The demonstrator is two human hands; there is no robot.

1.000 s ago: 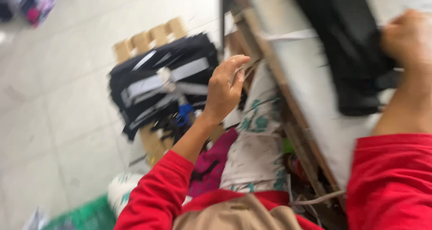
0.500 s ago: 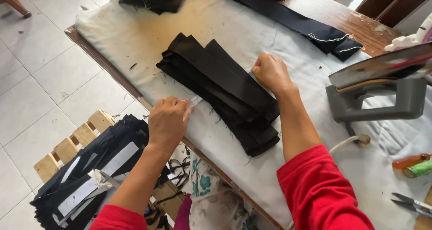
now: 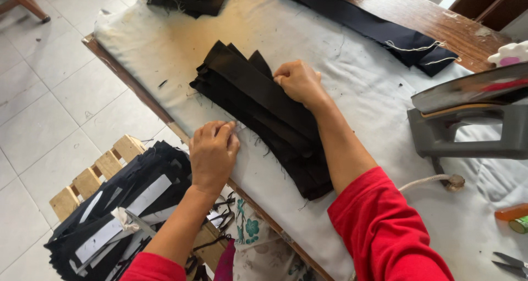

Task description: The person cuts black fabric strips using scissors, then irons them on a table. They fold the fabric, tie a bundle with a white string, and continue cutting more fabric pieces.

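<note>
Right hand (image 3: pixel 298 82) fisted, pressing stack of black fabric strips (image 3: pixel 258 113) | left hand (image 3: pixel 213 152) pinching at table edge (image 3: pixel 129 80) | soft, light; likely best gripped at ends

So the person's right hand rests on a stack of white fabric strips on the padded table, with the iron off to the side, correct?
Not quite: the fabric strips under the right hand are black, not white. The head view shows them on the padded table, the iron off to the side.
</note>
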